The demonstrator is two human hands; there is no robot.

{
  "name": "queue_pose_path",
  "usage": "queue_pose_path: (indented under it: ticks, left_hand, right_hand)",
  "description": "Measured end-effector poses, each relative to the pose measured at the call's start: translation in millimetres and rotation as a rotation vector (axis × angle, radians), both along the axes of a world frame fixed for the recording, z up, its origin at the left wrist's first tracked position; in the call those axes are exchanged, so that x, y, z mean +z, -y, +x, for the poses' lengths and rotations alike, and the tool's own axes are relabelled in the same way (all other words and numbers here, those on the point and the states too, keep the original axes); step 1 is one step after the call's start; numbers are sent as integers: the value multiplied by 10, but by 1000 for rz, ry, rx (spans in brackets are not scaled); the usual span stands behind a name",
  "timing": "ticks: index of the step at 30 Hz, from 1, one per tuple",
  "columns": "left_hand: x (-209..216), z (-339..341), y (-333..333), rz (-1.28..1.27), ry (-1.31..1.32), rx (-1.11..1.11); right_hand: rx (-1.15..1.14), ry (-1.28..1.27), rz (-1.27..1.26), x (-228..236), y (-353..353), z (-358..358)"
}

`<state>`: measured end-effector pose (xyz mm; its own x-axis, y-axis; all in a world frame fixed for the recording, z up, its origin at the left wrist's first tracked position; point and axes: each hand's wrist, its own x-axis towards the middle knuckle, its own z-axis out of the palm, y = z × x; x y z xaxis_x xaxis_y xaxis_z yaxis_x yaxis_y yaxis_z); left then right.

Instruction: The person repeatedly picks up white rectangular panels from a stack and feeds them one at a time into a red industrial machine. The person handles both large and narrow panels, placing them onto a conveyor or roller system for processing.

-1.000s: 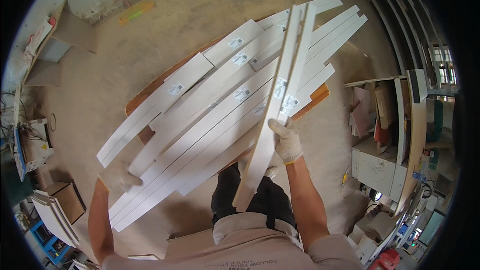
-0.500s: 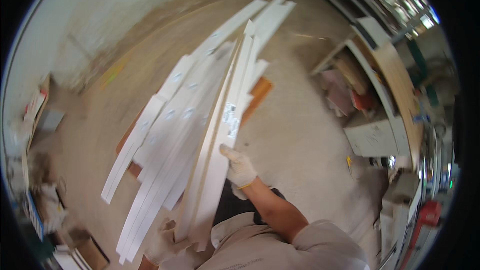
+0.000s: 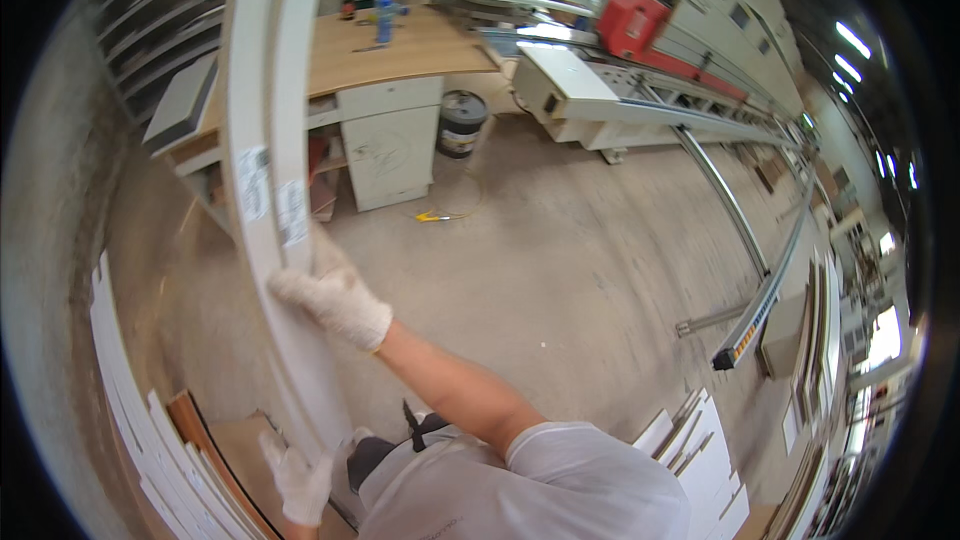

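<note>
Two long white board strips (image 3: 268, 270) stand steeply in front of me, side by side, with printed labels on their faces. My right hand (image 3: 335, 300), in a white knit glove, is closed around their edge just below the labels. My left hand (image 3: 295, 480), also gloved, is at their lower end, thumb apart and fingers partly hidden against the strips. At the lower left lies a pile of similar white strips (image 3: 125, 380), with a brown board (image 3: 215, 455) along it.
A wooden-topped workbench (image 3: 420, 48) with a white cabinet stands ahead, a dark bucket (image 3: 462, 123) beside it. A long machine with metal rails (image 3: 725, 195) reaches to the right. White panels (image 3: 705, 460) lie at the lower right. A yellow-tipped hose (image 3: 430, 217) is on the floor.
My view has swung right, from the strip pile toward the bench and machine. The two held strips have come away from above the pile and stand more upright, both hands still on them.
</note>
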<state>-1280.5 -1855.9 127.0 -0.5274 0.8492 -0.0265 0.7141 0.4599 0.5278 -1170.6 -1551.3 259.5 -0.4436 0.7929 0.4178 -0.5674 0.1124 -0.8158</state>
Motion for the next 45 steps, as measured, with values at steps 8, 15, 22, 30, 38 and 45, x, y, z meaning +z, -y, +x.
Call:
queue_pose_path:
  ticks: [8, 15, 22, 30, 38, 45]
  left_hand:
    - [-429, 1699, -2923, 242, 116, -521]
    - [-372, 3176, -4709, 65, 430, -923]
    - [130, 4406, -6297, -279, 179, -1539]
    - [121, 4595, -9037, 712, 48, -1074]
    - [550, 5546, -10986, 409, 109, -413]
    - [577, 6982, -12111, -102, 561, -694]
  right_hand:
    - [-610, 375, 94, 465, -1929, 2409]
    - [-625, 383, -36, 474, -3489, 3972]
    - [-634, 596, -196, 674, -4729, 5258]
    - [-723, 939, -310, 30, -5739, 6883]
    - [-479, 847, -525, -447, -7236, 8396]
    - [-355, 1096, -594, -664, -7944, 8751]
